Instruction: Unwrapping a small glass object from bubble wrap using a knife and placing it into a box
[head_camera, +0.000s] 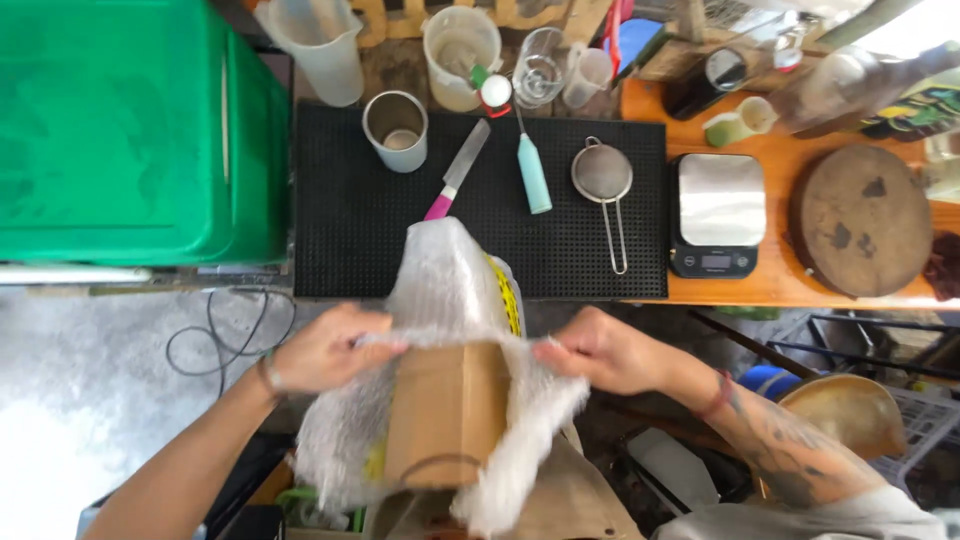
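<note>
My left hand (330, 348) and my right hand (600, 350) each pinch an edge of a sheet of clear bubble wrap (450, 290) that covers a brown cardboard box (450, 410). The box is held upright below the counter edge, between my forearms. A yellow strip (508, 295) shows along the wrap's right side. The wrap bulges up over the top of the box and hangs down both sides.
A black rubber mat (340, 230) carries a steel cup (396, 130), a pink-handled knife (458, 170), a teal frother (533, 172) and a strainer (603, 178). A kitchen scale (716, 212) and round wooden board (862, 220) sit right. A green bin (130, 130) stands left.
</note>
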